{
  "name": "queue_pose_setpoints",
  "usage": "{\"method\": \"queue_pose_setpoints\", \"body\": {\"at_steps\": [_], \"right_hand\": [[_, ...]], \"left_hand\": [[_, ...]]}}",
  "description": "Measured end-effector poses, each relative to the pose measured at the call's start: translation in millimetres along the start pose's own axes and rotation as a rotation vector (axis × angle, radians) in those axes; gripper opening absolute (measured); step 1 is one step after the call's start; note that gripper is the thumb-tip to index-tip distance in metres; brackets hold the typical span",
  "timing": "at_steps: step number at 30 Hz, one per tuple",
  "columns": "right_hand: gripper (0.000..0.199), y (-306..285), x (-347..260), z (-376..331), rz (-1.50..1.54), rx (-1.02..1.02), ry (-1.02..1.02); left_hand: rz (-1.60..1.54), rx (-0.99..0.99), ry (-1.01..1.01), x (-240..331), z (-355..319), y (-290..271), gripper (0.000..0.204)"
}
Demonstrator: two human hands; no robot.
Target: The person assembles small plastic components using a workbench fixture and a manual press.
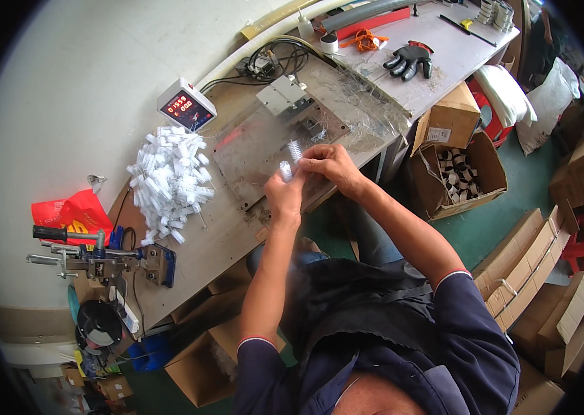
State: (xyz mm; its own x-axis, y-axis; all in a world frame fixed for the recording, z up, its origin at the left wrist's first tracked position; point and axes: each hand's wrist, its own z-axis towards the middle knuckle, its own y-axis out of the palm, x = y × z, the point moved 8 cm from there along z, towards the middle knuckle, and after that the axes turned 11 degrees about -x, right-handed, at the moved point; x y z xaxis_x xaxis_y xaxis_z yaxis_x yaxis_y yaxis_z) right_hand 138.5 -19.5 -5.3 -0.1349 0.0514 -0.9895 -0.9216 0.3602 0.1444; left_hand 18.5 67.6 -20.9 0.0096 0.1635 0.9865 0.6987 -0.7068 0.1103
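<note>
In front of me my left hand [285,192] is closed on a small white bristle brush [286,170] that sticks up past the thumb. My right hand [332,166] meets it from the right, with its fingers pinched at the base of a second small brush [295,149]. The fingers hide the lower ends of both. Beyond the hands lies a metal base plate [240,155], which carries a grey metal block fixture [284,95]. To the left is a heap of white bristle brushes [171,176], some with thin wire stems showing.
A display box with red digits [186,105] stands behind the heap. A lever clamp [105,259] and a red bag [74,214] sit at the left. A black-coated glove [411,61] lies on the far-right table. A carton of ring-shaped pieces [437,197] stands right of the bench.
</note>
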Motion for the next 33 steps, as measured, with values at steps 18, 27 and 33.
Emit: {"method": "queue_pose_setpoints", "body": {"at_steps": [18, 27, 33], "right_hand": [[0.018, -24, 21, 17, 0.116, 0.164, 0.036], [0.02, -50, 4, 20, -0.438, 0.256, 0.091], [0.021, -51, -6, 25, -0.671, 0.339, 0.129]], "left_hand": [[0.249, -0.073, 0.108, 10, 5, 9, 0.019], [0.291, 0.178, 0.242, 33, 35, -43, 0.016], [0.603, 0.328, 0.382, 46, 50, -69, 0.02]]}}
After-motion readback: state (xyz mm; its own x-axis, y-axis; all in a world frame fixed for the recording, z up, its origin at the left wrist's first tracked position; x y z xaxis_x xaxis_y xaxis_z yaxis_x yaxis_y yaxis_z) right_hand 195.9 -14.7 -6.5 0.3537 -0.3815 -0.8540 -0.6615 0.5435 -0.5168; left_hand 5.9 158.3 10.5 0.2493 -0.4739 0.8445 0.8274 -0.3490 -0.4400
